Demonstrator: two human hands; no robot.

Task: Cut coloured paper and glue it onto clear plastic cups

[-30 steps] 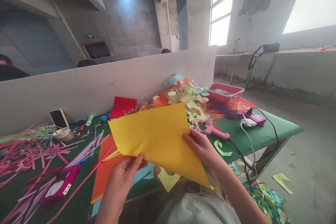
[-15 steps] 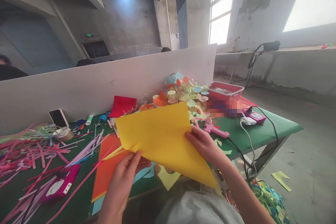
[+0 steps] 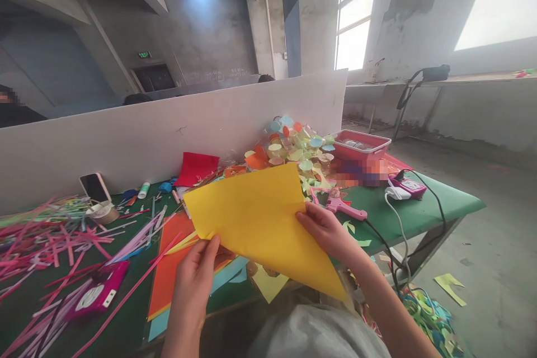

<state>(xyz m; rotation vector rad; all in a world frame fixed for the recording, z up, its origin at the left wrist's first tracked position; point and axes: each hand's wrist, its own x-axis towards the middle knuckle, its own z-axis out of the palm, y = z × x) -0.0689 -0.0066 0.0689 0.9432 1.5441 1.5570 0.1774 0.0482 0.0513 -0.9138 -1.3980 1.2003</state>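
While the yellow sheet (image 3: 260,218) is hanging tilted above the green surface (image 3: 423,210), the grip of the left hand (image 3: 197,275) is pinching its lower left edge, the grip of the right hand (image 3: 326,232) is pinching its right edge — thumb on top — glue gun (image 3: 346,210) lying just beyond, orange sheet (image 3: 168,277) lying flat underneath.

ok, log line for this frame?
left hand: pinches yellow paper sheet | right hand: pinches same sheet | sheet: held above green table

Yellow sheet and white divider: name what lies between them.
Head view: a red sheet and a heap of coloured paper discs lie between the yellow sheet and the white divider.
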